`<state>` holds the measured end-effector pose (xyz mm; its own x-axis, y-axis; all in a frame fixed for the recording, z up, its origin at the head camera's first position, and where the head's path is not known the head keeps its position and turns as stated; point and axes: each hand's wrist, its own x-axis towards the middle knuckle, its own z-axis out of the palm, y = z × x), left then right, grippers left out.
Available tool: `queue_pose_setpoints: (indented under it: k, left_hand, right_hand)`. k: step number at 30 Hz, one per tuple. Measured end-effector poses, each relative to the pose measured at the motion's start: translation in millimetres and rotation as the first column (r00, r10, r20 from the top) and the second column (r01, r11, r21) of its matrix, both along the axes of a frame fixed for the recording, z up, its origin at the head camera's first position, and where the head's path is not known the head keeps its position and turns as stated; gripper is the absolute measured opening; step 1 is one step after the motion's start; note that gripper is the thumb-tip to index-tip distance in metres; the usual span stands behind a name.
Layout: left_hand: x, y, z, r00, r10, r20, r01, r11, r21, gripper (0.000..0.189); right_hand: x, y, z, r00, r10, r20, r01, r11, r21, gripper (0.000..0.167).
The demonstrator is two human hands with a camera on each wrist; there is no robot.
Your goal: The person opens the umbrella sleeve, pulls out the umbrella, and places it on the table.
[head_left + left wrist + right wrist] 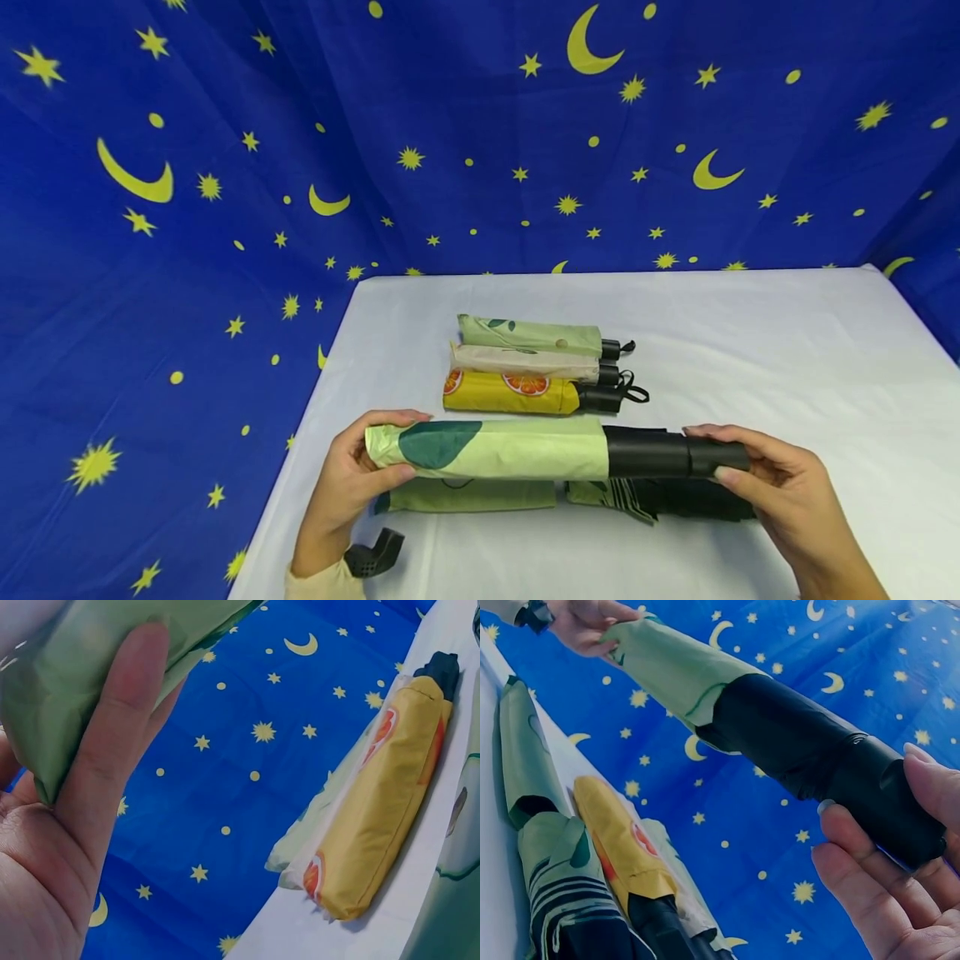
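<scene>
Both my hands hold up a folded umbrella (517,450) in a light green sleeve with a dark green leaf print. My left hand (348,471) grips its sleeved end, thumb in front. At the other end, my right hand (787,483) pinches the black handle (716,457) between thumb and fingers. Below, partly hidden by it in the head view, lie a pale green sleeve (480,497) and a green-and-black umbrella (690,498) with stripes. The right wrist view shows that striped umbrella (570,892) end to end with the pale green sleeve (532,750).
Farther back on the white table (787,358), three sleeved umbrellas lie side by side: a green one (532,335), a cream one (525,362) and a yellow one (487,393) with orange slices. A blue curtain (480,108) with moons and stars surrounds the table.
</scene>
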<state>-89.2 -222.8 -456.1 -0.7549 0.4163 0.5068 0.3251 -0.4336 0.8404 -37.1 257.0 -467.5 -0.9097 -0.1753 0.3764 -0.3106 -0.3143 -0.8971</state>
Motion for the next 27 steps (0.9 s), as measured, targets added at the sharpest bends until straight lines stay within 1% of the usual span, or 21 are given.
queue_pose_setpoints:
  k: [5, 12, 17, 22, 25, 27]
  left_hand:
    - [0.6, -2.7, -0.1, 1.0, 0.003, -0.001, -0.003, 1.0, 0.001, 0.051]
    - [1.4, -4.8, -0.4, 1.0, -0.01, -0.01, 0.01, 1.0, 0.009, 0.049]
    - [1.3, -7.2, -1.1, 1.0, -0.014, -0.017, 0.015, 1.0, 0.022, 0.048]
    - [2.0, -9.8, -1.8, 1.0, -0.011, -0.016, 0.012, 1.0, 0.018, 0.049]
    - [2.9, -11.0, -2.2, 1.0, 0.004, -0.011, -0.004, 1.0, 0.01, 0.049]
    - [3.4, -11.6, -2.4, 1.0, 0.015, -0.008, -0.015, 1.0, 0.006, 0.048]
  right_hand:
    - [0.6, 4, -0.4, 1.0, 0.004, -0.028, -0.005, 0.999, -0.038, 0.046]
    - [4.0, 10, -1.2, 1.0, 0.018, -0.005, -0.019, 0.997, -0.076, 0.047]
    - [6.4, 14, -2.1, 0.999, 0.04, -0.033, -0.043, 0.993, -0.108, 0.047]
    - [9.0, 19, -1.0, 1.0, 0.023, -0.018, -0.024, 0.995, -0.099, 0.047]
    - [9.7, 21, -0.4, 1.0, 0.009, 0.001, -0.009, 0.997, -0.079, 0.047]
    - [11.4, 22, 0.0, 1.0, -0.005, 0.029, 0.007, 0.998, -0.059, 0.046]
